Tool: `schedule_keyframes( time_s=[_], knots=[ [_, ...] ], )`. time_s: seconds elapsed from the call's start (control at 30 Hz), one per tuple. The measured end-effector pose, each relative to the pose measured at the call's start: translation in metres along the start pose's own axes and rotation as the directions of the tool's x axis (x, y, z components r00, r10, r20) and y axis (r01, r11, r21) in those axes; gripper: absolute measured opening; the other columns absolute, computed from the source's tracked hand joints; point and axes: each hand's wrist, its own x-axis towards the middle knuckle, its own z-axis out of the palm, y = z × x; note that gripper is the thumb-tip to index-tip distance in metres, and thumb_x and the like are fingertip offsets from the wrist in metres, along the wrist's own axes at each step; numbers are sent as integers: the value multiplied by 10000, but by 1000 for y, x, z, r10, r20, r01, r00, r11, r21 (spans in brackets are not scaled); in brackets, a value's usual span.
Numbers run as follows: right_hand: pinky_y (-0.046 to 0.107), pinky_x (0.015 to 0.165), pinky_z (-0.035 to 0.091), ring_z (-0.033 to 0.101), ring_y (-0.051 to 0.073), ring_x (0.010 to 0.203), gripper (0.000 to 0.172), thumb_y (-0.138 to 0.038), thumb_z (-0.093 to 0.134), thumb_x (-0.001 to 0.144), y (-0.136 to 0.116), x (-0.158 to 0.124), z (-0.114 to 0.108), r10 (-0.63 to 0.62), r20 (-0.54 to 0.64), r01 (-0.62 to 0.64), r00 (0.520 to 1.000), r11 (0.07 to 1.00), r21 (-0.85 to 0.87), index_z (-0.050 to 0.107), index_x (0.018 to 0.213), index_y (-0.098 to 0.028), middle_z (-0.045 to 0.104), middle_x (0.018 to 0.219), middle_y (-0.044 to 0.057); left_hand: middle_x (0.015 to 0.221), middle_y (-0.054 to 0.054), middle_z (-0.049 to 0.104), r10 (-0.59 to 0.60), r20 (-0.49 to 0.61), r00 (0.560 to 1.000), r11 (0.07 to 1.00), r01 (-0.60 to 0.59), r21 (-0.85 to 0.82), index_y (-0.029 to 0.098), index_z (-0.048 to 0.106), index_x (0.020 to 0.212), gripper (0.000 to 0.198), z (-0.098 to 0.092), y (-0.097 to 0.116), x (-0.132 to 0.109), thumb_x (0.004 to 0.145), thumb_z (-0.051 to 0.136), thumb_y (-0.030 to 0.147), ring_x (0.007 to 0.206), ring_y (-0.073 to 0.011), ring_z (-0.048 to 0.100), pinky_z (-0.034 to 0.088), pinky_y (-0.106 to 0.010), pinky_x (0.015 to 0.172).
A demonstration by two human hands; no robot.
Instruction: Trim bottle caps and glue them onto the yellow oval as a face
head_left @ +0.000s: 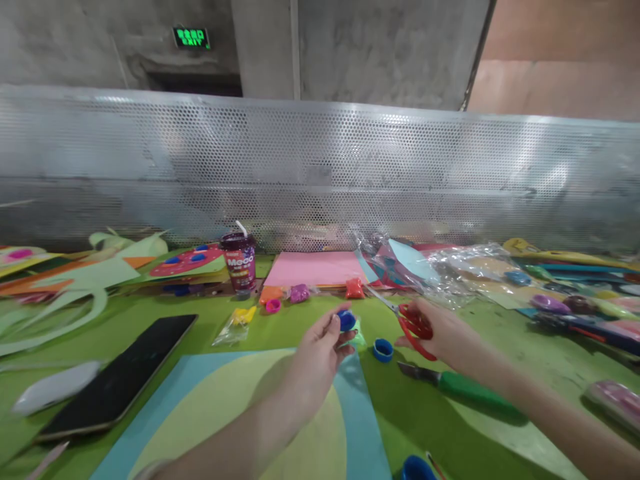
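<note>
My left hand (320, 353) is above the blue and pale yellow paper (235, 407), its fingers closed around a small blue lump (346, 321) that looks like modelling clay. Part of the lump is hidden by the thumb. Red-handled scissors (416, 329) are gripped in my right hand (445, 333), their blades pointing left and away from me. Between the hands a small blue ring-shaped cap (383, 350) stands on the green table (420, 427). A green-handled knife (475, 393) lies below my right hand. Something pale green (359, 332) shows just behind my left fingers.
A phone (125, 373) and a white mouse-like object (57, 387) lie at left. A purple drink cup (240, 263) with a straw stands behind. Pink paper (317, 268), clay packets and clear plastic wrap (457, 267) line the back, before a perforated metal panel (310, 167).
</note>
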Motion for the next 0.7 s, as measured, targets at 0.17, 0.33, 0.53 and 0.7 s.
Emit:
schedule_keyframes(
  time_s=[0.17, 0.33, 0.53, 0.7],
  knots=[
    [317, 609, 405, 572, 225, 725, 245, -398, 522, 750, -5, -5, 9, -94, -2, 94, 996, 992, -85, 505, 878, -191, 622, 859, 77, 727, -6, 597, -15, 16, 1000, 999, 16, -30, 176, 565, 1084, 260, 1, 2, 0, 825, 537, 181, 599, -72, 569, 430, -181, 531],
    [293, 538, 382, 556, 201, 627, 164, -314, 442, 791, -4, -6, 12, -117, 18, 118, 993, 990, -76, 522, 858, -188, 623, 735, 62, 635, -7, 580, -48, -55, 997, 996, 44, -78, 141, 573, 825, 34, 0, 2, 1, 808, 559, 168, 566, -82, 570, 461, -183, 539],
    [260, 516, 363, 518, 160, 569, 153, -314, 445, 803, -9, -10, 10, -193, 50, 194, 980, 981, -18, 524, 863, -198, 610, 697, 31, 633, 1, 593, -21, -41, 999, 995, 17, -102, 139, 559, 765, 45, 3, 2, 1, 781, 594, 162, 539, -73, 569, 451, -165, 494],
    [254, 510, 346, 502, 151, 559, 134, -295, 442, 809, -13, -11, 11, -226, 51, 227, 973, 974, -10, 522, 856, -198, 602, 709, 27, 647, 1, 601, -16, -21, 1000, 994, 13, -104, 141, 576, 813, 112, 0, 0, 2, 741, 645, 191, 553, -81, 578, 454, -170, 498]
  ],
)
